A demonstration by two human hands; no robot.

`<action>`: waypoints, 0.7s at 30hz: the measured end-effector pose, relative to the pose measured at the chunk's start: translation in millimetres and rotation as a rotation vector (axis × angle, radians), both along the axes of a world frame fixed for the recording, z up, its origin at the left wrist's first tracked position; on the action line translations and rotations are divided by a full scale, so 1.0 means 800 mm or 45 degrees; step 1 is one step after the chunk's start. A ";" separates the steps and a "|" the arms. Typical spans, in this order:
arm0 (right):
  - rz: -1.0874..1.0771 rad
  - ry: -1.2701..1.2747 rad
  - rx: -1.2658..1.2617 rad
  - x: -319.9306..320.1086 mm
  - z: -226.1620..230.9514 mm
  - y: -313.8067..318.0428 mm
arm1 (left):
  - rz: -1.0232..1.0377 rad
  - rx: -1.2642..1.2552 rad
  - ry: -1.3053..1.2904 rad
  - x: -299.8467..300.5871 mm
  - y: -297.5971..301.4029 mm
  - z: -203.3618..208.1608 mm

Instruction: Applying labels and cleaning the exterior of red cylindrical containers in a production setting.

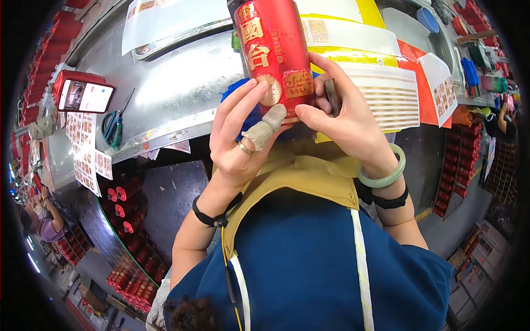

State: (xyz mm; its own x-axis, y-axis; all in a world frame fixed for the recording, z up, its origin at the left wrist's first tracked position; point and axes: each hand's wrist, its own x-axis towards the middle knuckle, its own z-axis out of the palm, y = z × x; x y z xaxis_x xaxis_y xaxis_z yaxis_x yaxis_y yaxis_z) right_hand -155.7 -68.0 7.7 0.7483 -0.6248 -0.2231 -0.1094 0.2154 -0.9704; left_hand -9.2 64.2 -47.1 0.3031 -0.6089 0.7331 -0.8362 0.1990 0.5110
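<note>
A glossy red cylindrical container [276,55] with gold lettering and a round gold emblem lies tilted in front of me, its upper end cut off by the frame's edge. My left hand [237,127] presses its fingers against the lower left side, near the emblem. One digit wears a knitted finger cover [265,127], and a ring circles a finger. My right hand [345,105] touches the right side with thumb and index finger. Tucked in its fingers is a small dark flat piece [332,96]. Blue cloth [243,110] lies beneath the container.
Sheets of gold label stickers [375,91] lie right on the metal table [165,77]. A phone [85,96] leans at the left, near scissors [113,127] and hanging label sheets [83,149]. Red containers [132,281] stand low at left; a blue cup [427,20] is far right.
</note>
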 end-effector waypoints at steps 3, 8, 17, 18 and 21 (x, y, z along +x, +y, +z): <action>0.001 0.034 -0.037 -0.001 0.004 -0.002 | -0.023 -0.021 -0.029 0.001 -0.002 -0.004; 0.117 0.112 -0.057 0.001 0.015 -0.008 | -0.004 -0.013 -0.040 0.000 -0.001 -0.004; 0.030 0.090 -0.113 -0.003 0.000 -0.005 | -0.004 -0.033 -0.019 -0.002 -0.003 -0.010; 0.040 0.114 -0.135 -0.002 0.002 -0.004 | -0.002 -0.036 -0.019 -0.001 -0.002 -0.010; 0.052 0.139 -0.205 -0.002 0.002 -0.004 | 0.002 -0.052 -0.036 -0.001 -0.001 -0.010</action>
State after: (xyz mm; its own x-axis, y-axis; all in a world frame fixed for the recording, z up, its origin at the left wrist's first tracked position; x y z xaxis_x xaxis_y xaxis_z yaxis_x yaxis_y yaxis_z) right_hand -157.4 -70.9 9.2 0.7506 -0.6286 -0.2036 -0.2212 0.0513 -0.9739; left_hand -10.0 63.5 -54.9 0.2830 -0.5778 0.7656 -0.8505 0.2178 0.4787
